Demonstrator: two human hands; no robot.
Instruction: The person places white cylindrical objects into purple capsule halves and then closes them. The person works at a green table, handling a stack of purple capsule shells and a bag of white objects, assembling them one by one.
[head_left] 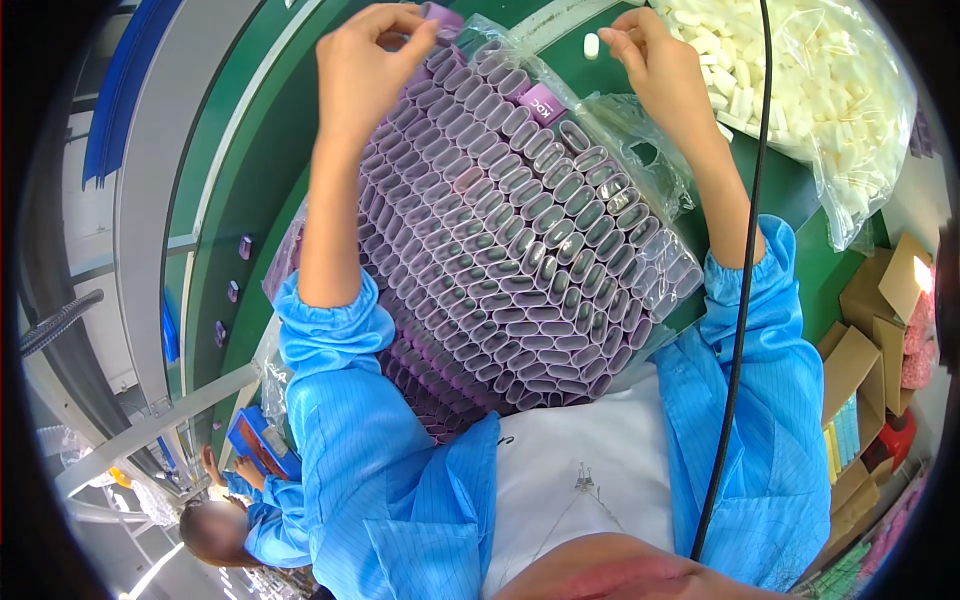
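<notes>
My left hand (368, 62) pinches a short purple oval tube (442, 22) between thumb and fingers, above the far edge of a big block of packed tubes. My right hand (655, 72) is across from it with thumb and fingers drawn together; what they hold, if anything, I cannot make out. Close by its fingertips is a small white oblong piece (591, 46). Between my forearms, the packed purple tubes (500, 230) stand in rows with open ends up, partly wrapped in clear plastic. One purple tube (541, 103) lies on its side on top.
A clear bag (845, 150) of white pieces lies at the far right. A black cable (748, 280) hangs down across the right side. Cardboard boxes (850, 370) stand at right. A few purple parts (245, 247) rest on the green surface at left; another person (275, 520) works lower left.
</notes>
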